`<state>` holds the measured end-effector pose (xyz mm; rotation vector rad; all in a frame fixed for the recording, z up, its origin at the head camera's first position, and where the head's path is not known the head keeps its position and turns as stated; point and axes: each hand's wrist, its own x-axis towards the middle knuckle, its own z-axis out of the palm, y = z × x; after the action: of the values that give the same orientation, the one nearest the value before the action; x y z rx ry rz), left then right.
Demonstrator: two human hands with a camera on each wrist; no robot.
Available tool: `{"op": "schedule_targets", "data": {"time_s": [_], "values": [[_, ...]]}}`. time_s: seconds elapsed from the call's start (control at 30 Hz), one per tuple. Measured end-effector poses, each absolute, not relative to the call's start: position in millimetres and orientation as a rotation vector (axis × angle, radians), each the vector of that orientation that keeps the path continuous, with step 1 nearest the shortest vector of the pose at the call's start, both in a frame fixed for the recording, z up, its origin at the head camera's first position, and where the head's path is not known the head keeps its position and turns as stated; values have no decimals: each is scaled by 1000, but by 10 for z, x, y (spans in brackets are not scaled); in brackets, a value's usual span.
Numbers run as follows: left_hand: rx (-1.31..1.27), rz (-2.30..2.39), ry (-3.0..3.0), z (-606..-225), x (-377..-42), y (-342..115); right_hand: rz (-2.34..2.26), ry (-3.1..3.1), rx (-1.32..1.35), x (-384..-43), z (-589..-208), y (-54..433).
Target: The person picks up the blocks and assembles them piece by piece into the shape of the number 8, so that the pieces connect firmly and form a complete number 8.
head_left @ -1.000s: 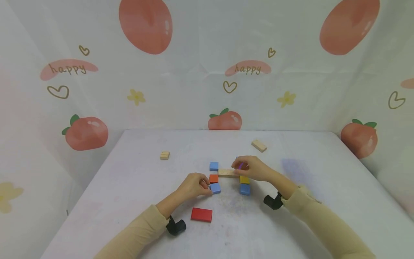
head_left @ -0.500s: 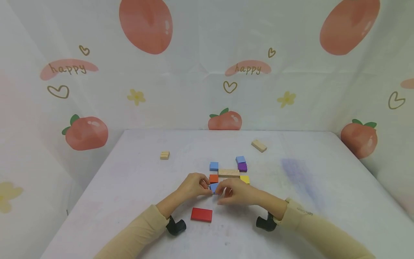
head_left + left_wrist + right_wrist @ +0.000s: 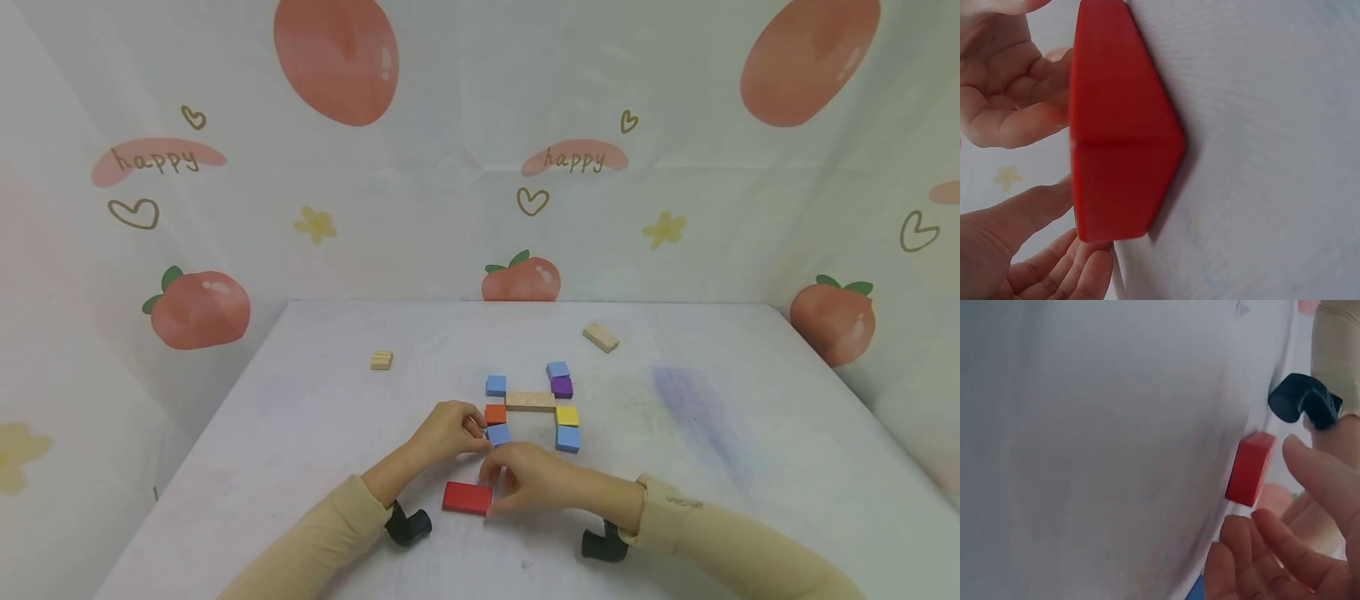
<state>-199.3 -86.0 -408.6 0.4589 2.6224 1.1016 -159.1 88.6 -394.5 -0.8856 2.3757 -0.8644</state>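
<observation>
My left hand (image 3: 444, 432) rests with loosely bent fingers beside a small blue block (image 3: 498, 434), its thumb tip right at the block's near left corner. The near end of a flat red block (image 3: 465, 497) lies between the spread thumb and fingers of my right hand (image 3: 534, 477), which overlaps that end in the head view. In the right wrist view the thumb and fingers stand apart around the red block (image 3: 1249, 469). In the left wrist view the red block (image 3: 1113, 94) looms large and partly hides both hands.
Behind the hands, a long wooden block (image 3: 530, 402) joins two columns: an orange block (image 3: 496, 414) and blue block (image 3: 496, 385) left, a yellow (image 3: 567, 416), purple (image 3: 562, 387) and two blue blocks right. Farther off lie wooden blocks (image 3: 382, 360) (image 3: 601, 337).
My right hand has left the purple block, passed by the lower blue block and come toward me to the red block's right end. My left hand has stayed put.
</observation>
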Motion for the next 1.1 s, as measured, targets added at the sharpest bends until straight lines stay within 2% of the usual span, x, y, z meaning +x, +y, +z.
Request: {"op": "schedule_targets", "data": {"time_s": [0.63, 1.1], "values": [[454, 1105, 2629, -4084, -1987, -857, -760, 2467, -921, -1534, -3980, 796], [439, 1081, 2644, -4078, -1985, -849, -781, 2543, -857, -1555, -3958, 986]]}}
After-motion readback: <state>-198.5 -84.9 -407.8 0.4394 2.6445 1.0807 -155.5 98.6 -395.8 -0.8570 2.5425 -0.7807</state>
